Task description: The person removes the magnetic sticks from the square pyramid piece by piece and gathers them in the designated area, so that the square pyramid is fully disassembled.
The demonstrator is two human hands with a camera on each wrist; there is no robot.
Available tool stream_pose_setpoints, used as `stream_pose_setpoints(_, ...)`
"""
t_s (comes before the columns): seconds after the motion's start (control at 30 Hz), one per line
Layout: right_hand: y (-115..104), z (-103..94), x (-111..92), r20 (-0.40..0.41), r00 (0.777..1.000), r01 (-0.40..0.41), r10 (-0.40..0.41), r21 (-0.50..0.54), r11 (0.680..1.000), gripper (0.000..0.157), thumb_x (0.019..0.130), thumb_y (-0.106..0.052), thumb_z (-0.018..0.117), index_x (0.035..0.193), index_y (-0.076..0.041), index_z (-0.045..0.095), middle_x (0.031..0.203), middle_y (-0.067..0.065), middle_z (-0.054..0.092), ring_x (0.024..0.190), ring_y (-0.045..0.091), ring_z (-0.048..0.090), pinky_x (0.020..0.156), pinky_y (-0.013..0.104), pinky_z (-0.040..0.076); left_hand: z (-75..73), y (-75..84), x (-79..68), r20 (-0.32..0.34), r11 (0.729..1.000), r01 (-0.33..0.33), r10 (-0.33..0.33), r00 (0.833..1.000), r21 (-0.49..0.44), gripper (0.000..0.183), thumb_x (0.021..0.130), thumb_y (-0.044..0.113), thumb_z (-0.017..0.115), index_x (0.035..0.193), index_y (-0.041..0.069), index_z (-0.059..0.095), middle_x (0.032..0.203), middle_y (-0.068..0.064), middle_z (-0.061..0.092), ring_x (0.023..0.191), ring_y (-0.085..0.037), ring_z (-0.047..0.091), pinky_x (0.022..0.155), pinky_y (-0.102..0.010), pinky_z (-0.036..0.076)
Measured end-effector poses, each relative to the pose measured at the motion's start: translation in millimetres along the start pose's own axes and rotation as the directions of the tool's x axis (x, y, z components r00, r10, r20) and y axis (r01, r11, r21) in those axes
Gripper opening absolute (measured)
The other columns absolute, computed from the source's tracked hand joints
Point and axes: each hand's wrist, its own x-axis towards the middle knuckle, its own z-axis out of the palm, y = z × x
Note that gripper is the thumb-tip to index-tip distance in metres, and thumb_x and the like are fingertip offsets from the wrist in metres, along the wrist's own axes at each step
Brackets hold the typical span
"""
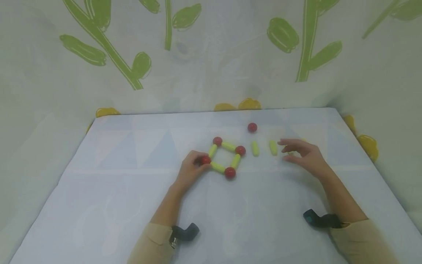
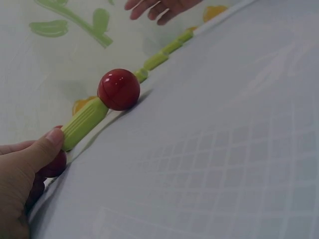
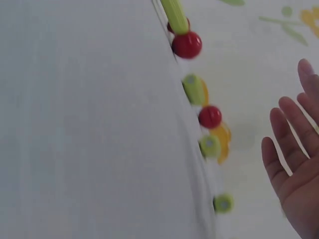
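Note:
Yellow-green rods and red balls form a square frame on the table, with a ball at each corner. My left hand (image 1: 192,168) pinches the left corner ball (image 1: 206,160) between thumb and fingers. In the left wrist view, its thumb lies by the end of a green rod (image 2: 85,123) that leads to the near red ball (image 2: 118,89). My right hand (image 1: 306,157) hovers with relaxed, spread fingers beside a loose green rod (image 1: 273,147) and holds nothing. Another loose rod (image 1: 255,148) lies to the left; more rods are partly hidden behind the right hand.
A single red ball (image 1: 252,127) lies near the back of the white table (image 1: 263,212). Behind the table's far edge stands a pale wall (image 1: 217,73) with green plant drawings. Dark wrist cameras (image 1: 186,232) are strapped at both sleeves.

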Motion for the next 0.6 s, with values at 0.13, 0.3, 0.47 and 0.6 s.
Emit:
stream_pose_setpoints(0.13, -8, 15.3, 6, 0.077, 0.995, 0.057, -0.06, 0.045, 0.997, 0.045, 0.078, 0.009, 0.069, 0.121, 0.005, 0.058, 0.116, -0.016, 0.063, 0.092, 0.004, 0.061, 0.091, 0.011, 0.04, -0.3, 0.8, 0.1, -0.006, 1.0, -0.006, 0.006, 1.0, 0.004, 0.035, 0.079, 0.023, 0.075, 0.111, 0.017, 0.061, 0.104, 0.004, 0.058, 0.1, -0.011, 0.055, 0.089, -0.032, 0.049)
stream_pose_setpoints(0.3, -13, 32.9, 10, 0.15, 0.987, 0.049, -0.049, 0.001, 0.999, 0.044, 0.079, 0.004, 0.071, 0.122, -0.002, 0.06, 0.114, -0.004, 0.066, 0.091, 0.006, 0.06, 0.088, 0.018, 0.046, 0.4, -0.8, 1.1, -0.002, 1.0, 0.0, 0.0, 1.0, 0.006, 0.035, 0.08, 0.024, 0.075, 0.111, 0.018, 0.061, 0.103, 0.005, 0.057, 0.099, -0.01, 0.055, 0.089, -0.032, 0.049)
stream_pose_setpoints(0.47, -21, 54.1, 16, 0.215, 0.977, 0.015, -0.011, -0.016, 1.0, 0.046, 0.08, -0.001, 0.071, 0.124, -0.009, 0.06, 0.106, 0.015, 0.064, 0.089, 0.01, 0.059, 0.082, 0.028, 0.051, 0.7, -2.1, 1.1, 0.006, 1.0, 0.021, -0.021, 1.0, 0.001, 0.035, 0.08, 0.026, 0.075, 0.112, 0.019, 0.061, 0.103, 0.006, 0.057, 0.099, -0.01, 0.054, 0.088, -0.031, 0.049)
stream_pose_setpoints(0.6, -21, 74.3, 23, 0.283, 0.959, 0.011, -0.021, 0.036, 0.999, 0.046, 0.081, -0.003, 0.071, 0.126, -0.006, 0.058, 0.103, 0.014, 0.064, 0.086, 0.013, 0.059, 0.077, 0.026, 0.052, 0.5, -2.2, 1.1, 0.009, 0.999, 0.042, -0.042, 0.999, 0.011, 0.035, 0.08, 0.028, 0.075, 0.111, 0.021, 0.061, 0.103, 0.007, 0.057, 0.098, -0.009, 0.054, 0.088, -0.03, 0.049)
